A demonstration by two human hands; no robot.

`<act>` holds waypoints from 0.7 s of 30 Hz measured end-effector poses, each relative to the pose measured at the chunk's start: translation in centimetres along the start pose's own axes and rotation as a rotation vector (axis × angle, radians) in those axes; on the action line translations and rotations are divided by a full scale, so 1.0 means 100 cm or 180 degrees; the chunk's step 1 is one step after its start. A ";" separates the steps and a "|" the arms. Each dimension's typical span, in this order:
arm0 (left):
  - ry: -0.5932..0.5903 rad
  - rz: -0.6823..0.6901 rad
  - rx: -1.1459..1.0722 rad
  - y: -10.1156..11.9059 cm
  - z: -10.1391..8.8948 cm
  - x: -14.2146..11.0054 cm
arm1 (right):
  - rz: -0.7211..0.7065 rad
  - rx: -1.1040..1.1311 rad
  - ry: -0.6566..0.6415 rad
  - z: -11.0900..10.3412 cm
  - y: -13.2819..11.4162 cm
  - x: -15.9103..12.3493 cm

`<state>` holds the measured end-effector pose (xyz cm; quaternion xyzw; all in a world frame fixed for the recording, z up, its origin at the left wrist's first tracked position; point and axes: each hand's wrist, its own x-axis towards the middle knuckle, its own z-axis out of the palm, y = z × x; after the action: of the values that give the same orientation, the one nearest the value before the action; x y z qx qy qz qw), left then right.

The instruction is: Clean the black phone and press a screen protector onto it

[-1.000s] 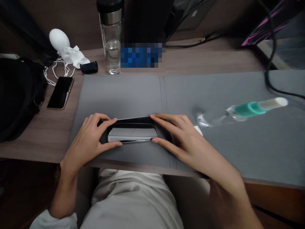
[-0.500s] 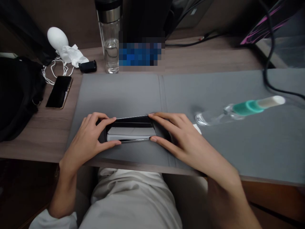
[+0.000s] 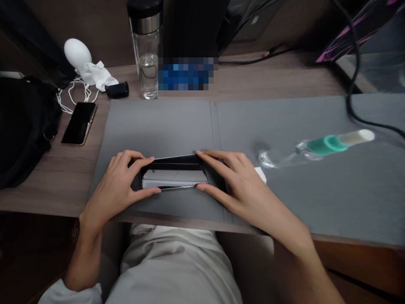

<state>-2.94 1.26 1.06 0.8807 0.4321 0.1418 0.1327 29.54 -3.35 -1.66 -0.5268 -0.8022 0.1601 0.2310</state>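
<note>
A small black case [image 3: 171, 164], its opening facing up, sits on the grey desk mat near the front edge of the desk. Thin pale rims run along its two long sides, and a grey piece [image 3: 175, 177] lies inside; I cannot make out what it is. My left hand [image 3: 118, 181] grips the left end, thumb on the near rim and index finger on the far one. At the right end, my right hand [image 3: 236, 179] does the same with thumb and fingers. Its palm hides part of that end. A small white piece [image 3: 261, 174] shows just beyond my right hand.
Right of my hands is a clear bottle with a green and white top [image 3: 329, 145]. Behind stand a glass water bottle [image 3: 148, 63] and a pixelated blue patch. A phone [image 3: 79, 123], white cables, black bag [image 3: 25, 131] and white rounded device [image 3: 77, 52] are left. A black cable [image 3: 356, 76] hangs right.
The view has shifted very slightly. Both hands keep their hold on the black case, and a little more of the white piece shows beside my right hand.
</note>
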 end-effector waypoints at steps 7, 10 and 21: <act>0.0049 0.0100 -0.0048 -0.002 -0.001 -0.001 | 0.0019 0.0041 -0.0007 -0.001 -0.002 0.001; 0.0095 0.0146 -0.0021 -0.002 -0.001 -0.001 | 0.0045 0.0046 0.0005 -0.002 -0.003 0.002; 0.0035 0.0183 0.0045 -0.002 -0.002 0.000 | 0.0053 0.0082 0.0008 0.000 -0.003 0.001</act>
<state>-3.13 1.35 1.16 0.8928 0.4083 0.1474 0.1199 29.30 -3.36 -1.50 -0.5306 -0.7954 0.1717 0.2374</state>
